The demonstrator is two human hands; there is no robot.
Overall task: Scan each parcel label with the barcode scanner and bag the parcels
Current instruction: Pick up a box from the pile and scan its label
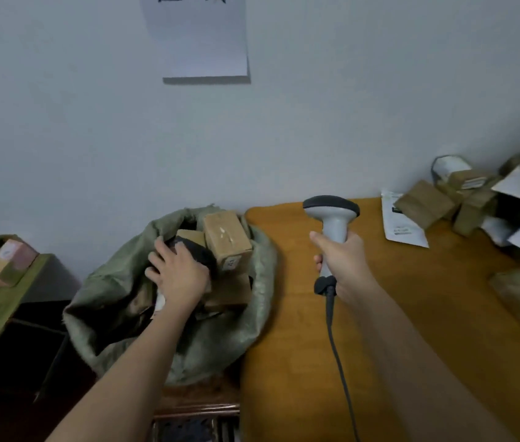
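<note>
Several boxes already fill the sack (118,301) where the left hand (179,275) presses a dark parcel (199,252) down with fingers spread, the right hand (344,263) grasps the scanner (332,218), and a pile of parcels (450,199) on the table (316,362) looks yet to be scanned.

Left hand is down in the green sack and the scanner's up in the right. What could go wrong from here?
1. The cardboard box stands tilted at the top of the heap in the green sack; the left hand, pressing a dark parcel beside it, might tip it out.
2. The scanner cable trails across the orange table and might snag.
3. The scanner, in the right hand, points at the wall, so unscanned parcels could get bagged.
</note>
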